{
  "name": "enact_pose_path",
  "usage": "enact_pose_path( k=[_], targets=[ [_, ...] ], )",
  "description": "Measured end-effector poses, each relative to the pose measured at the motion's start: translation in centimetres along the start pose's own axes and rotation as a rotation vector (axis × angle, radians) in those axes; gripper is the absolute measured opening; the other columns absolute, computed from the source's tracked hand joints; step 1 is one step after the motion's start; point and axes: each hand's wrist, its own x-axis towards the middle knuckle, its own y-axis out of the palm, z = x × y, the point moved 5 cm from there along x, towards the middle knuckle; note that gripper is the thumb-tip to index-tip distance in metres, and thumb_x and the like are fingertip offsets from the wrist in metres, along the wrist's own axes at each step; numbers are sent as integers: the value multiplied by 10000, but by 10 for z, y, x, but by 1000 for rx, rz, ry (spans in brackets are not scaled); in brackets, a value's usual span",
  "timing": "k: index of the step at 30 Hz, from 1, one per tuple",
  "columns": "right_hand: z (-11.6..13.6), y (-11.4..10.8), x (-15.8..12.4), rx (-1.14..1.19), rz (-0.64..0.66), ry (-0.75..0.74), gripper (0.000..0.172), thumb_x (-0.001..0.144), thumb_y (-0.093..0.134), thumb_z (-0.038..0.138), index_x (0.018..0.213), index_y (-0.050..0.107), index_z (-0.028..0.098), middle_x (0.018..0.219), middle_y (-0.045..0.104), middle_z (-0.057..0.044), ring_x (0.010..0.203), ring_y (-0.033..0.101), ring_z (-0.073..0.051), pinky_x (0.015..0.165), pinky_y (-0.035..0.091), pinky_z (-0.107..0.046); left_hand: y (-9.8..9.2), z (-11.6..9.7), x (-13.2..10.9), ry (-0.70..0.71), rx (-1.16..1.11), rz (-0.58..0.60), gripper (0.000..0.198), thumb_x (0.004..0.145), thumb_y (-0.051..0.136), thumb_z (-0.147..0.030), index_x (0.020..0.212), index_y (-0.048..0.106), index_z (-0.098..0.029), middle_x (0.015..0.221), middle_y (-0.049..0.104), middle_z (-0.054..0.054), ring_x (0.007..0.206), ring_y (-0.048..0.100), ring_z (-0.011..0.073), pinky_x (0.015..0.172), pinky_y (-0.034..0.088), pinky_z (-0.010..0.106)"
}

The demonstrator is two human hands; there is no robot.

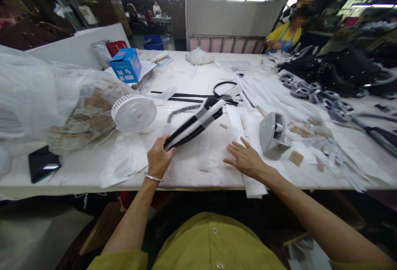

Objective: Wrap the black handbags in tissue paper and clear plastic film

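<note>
My left hand (159, 156) is closed around the near end of a bundle of black straps (195, 125). A translucent white wrap goes round the bundle's middle, and its far end points up and to the right. Over the table, my right hand (243, 158) is open with fingers spread and holds nothing. Close to its right stands a grey tape dispenser (273, 135). Behind the bundle, more black straps (182, 96) lie on the table, one of them curled into a loop (225, 88).
A white fan (135, 113) stands left, beside a clear bag of brown tags (89, 113). A dark phone (44, 163) lies near the front edge. Farther back is a blue box (126, 65). White strips, grey rolls (300, 90) and black bags (344, 71) cover the right, near a person in yellow (283, 36).
</note>
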Motion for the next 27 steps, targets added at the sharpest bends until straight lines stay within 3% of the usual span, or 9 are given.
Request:
enact_pose_path(
  k=[3,5,7,9,14,19,21,23,27],
  targets=[
    [40,5,11,101,-39,-52,484,833,688,439,1217,629,152,1250,653,-162,1233,549,-328,1142,262,-539,0,-1,0,9,11,-6,412,782,647,-266,1187,604,-205,1096,682,58,1019,656,237,875,526,331],
    [67,16,16,217,-76,-55,286,835,691,352,1064,677,182,1208,674,-134,1184,575,-310,1089,342,-512,-1,-2,1,10,12,-5,411,781,649,-265,1185,607,-205,1097,683,57,1020,656,237,875,527,332],
    [85,25,19,372,-137,24,97,858,650,287,897,682,205,1088,711,-97,1071,620,-271,998,430,-455,-2,-4,3,5,4,-2,409,780,650,-266,1184,607,-213,1102,684,52,1023,656,236,882,528,333],
    [90,32,20,570,-141,172,106,875,612,283,816,664,213,901,719,-54,882,648,-217,848,499,-372,-4,-6,4,10,-11,-1,407,787,646,-265,1189,604,-220,1110,684,48,1028,655,232,892,526,333],
    [89,29,8,1031,376,443,162,780,672,309,875,700,181,702,676,2,577,615,-140,499,476,-236,1,-11,-8,139,1,22,409,835,608,-229,1243,578,-236,1135,680,56,1050,648,224,916,521,339],
    [93,-49,3,1189,799,210,263,755,699,388,896,742,170,727,700,-17,650,671,-145,521,511,-197,17,-23,-39,466,76,63,486,865,557,-134,1335,533,-253,1204,674,82,1069,643,242,919,515,383],
    [81,-79,24,1198,695,161,284,779,681,426,846,740,156,725,707,-30,644,675,-140,556,527,-203,20,-28,-48,574,77,59,511,880,530,-114,1371,504,-252,1218,671,88,1084,641,235,921,515,380],
    [56,-93,60,1108,454,162,293,805,660,434,834,728,151,740,716,-40,649,677,-148,577,540,-223,21,-32,-54,641,54,45,526,894,507,-100,1398,477,-246,1215,674,89,1110,634,224,934,515,371],
    [-7,-70,136,469,146,239,175,863,594,271,922,728,176,877,743,-56,830,701,-187,738,547,-265,21,-35,-59,700,28,18,536,911,455,-63,1416,456,-243,1212,680,82,1137,626,209,949,514,367]
  ],
)
